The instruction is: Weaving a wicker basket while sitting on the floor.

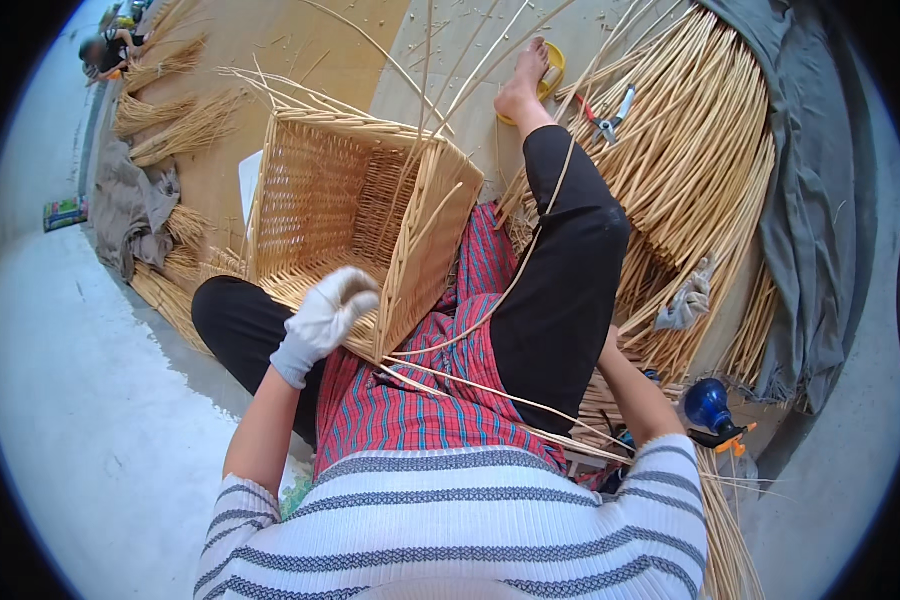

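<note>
A square wicker basket (315,205) rests tilted in my lap, its opening facing me and loose rod ends sticking out from its edges. My left hand (330,312), in a white glove, is over the basket's near rim. Its fingers are curled, with a gap between thumb and fingers and nothing visible in it. My right hand (611,345) is bare and reaches past my right thigh beside the wicker rods (695,130). The leg hides its fingers. Long loose rods (455,378) run from the basket's near corner across my red plaid apron (410,415).
Red-and-grey pruning shears (610,122) lie on the rods at right. A grey cloth (820,200) partly covers that pile, with a crumpled whitish cloth (686,298) on it. A blue spray bottle (708,405) is near my right elbow. More rod bundles (190,125) and a person (110,50) are far left.
</note>
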### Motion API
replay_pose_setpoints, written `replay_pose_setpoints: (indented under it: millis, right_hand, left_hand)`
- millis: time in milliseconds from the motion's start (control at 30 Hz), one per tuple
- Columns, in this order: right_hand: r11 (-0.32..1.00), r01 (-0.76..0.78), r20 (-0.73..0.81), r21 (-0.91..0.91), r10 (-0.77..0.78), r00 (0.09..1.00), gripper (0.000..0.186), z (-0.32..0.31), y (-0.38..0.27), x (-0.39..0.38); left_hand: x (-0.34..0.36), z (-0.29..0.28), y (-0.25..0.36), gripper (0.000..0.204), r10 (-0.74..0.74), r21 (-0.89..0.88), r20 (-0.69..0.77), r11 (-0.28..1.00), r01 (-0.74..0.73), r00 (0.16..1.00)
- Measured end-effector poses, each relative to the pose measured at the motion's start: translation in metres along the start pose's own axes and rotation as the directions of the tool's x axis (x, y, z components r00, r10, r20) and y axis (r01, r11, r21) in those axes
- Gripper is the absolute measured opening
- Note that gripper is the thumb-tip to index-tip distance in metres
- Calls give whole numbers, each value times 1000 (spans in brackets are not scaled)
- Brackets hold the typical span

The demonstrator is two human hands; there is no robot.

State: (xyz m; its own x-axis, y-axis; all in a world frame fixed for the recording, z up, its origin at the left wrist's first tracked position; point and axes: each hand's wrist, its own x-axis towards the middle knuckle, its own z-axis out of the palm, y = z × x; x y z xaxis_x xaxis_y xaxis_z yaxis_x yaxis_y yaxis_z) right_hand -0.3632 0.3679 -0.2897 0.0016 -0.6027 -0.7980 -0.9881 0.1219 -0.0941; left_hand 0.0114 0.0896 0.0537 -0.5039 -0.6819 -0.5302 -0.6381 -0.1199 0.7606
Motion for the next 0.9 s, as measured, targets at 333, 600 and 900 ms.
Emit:
replay_pose_setpoints:
  millis: [333, 600, 900]
  right_hand:
    - [139, 390, -404, 910, 496, 769, 26, -257, 35, -161]
    - [172, 561, -581, 810, 100, 808, 18, -311, -99, -35]
    - [18, 510, -496, 860, -211, 843, 13, -316, -150, -20]
  left_hand:
    - [111, 15, 28, 24, 250, -43, -260, 962, -270, 933]
    - [132, 34, 22, 41, 220, -189, -234, 945, -267, 947]
    - [128, 30, 16, 45, 163, -290, -201, 932, -218, 966]
